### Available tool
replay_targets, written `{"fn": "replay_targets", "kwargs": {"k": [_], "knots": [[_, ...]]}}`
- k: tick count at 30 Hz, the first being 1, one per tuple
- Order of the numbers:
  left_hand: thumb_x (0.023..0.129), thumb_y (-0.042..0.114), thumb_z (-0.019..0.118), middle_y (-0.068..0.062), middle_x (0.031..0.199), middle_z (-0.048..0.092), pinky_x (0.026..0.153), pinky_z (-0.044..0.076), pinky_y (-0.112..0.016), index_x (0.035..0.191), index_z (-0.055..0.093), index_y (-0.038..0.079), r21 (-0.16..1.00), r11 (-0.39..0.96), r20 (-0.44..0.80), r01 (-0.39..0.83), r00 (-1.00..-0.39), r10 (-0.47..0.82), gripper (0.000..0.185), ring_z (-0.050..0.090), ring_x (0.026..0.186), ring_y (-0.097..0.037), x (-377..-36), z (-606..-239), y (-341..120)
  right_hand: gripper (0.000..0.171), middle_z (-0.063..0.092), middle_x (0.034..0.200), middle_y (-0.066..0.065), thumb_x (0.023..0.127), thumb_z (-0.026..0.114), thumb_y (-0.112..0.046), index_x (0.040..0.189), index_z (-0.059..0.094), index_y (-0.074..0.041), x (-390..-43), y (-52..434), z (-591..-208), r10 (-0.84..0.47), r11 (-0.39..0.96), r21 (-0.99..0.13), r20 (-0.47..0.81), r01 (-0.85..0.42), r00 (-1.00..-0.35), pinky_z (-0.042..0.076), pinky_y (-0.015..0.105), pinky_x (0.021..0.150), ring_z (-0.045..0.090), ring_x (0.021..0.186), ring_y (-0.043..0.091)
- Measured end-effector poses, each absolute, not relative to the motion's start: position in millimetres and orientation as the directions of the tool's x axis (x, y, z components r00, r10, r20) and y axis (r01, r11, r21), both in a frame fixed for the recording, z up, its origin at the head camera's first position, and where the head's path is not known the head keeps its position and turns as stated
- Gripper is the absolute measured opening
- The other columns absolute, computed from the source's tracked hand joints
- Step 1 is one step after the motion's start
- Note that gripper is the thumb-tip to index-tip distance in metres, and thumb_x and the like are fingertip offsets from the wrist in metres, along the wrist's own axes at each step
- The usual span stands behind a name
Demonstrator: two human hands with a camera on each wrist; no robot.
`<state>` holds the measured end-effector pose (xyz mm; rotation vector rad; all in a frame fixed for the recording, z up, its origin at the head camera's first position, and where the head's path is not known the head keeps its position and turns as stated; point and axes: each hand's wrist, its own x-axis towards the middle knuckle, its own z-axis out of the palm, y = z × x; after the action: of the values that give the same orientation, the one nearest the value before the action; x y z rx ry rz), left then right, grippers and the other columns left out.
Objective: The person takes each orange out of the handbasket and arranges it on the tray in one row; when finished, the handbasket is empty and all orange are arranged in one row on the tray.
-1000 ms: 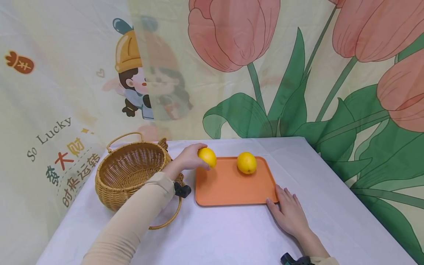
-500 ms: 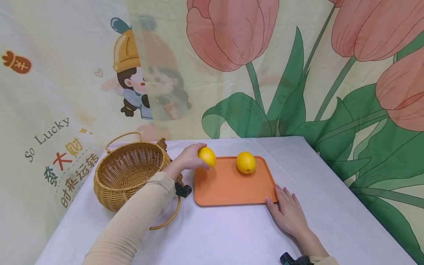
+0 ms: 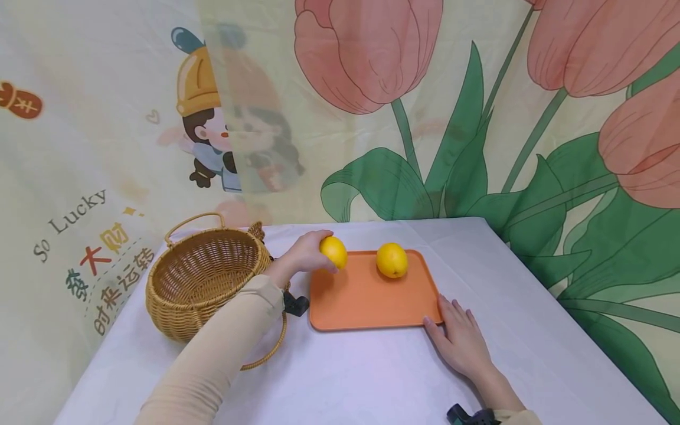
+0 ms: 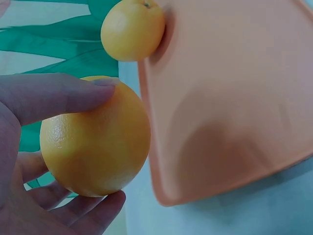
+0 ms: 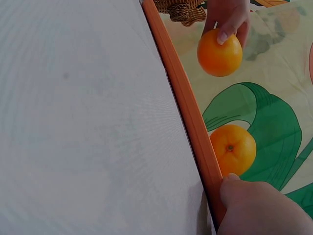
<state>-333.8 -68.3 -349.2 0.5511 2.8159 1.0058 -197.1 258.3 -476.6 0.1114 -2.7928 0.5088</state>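
Note:
My left hand (image 3: 307,252) grips an orange (image 3: 334,252) between thumb and fingers, over the far left corner of the orange tray (image 3: 372,304). In the left wrist view, the thumb lies across the top of this held orange (image 4: 98,142) and fingertips show beneath it. A second orange (image 3: 392,260) sits toward the back right of the tray. At the tray's near right corner rests my right hand (image 3: 463,342), its fingers extended along the side. The right wrist view has its thumb (image 5: 232,188) touching the tray's rim (image 5: 188,107).
Left of the tray stands a woven wicker basket (image 3: 175,313), partly hidden behind my left forearm. One basket handle (image 3: 268,356) hangs down toward the tablecloth (image 3: 340,378). A printed curtain with tulips (image 3: 372,59) rises behind the table.
The head view has turned slightly, so the scene sits further left. My left hand with its orange is a little further right over the tray. My right hand stays at the corner.

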Motion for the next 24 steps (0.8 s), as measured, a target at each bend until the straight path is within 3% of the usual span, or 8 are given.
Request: {"fn": "replay_targets", "kwargs": {"k": [24], "knots": [[0.061, 0.020, 0.084, -0.009, 0.128, 0.050, 0.091, 0.039, -0.039, 0.138, 0.041, 0.006, 0.597, 0.741, 0.007, 0.307, -0.926, 0.378, 0.089, 0.046, 0.106, -0.025, -336, -357, -43, 0.079, 0.036, 0.143, 0.017, 0.090, 0.045, -0.056, 0.145, 0.028, -0.002, -198, 261, -477, -0.022, 0.935, -0.332, 0.298, -0.126, -0.954, 0.009, 0.055, 0.106, 0.024, 0.133, 0.038]]}}
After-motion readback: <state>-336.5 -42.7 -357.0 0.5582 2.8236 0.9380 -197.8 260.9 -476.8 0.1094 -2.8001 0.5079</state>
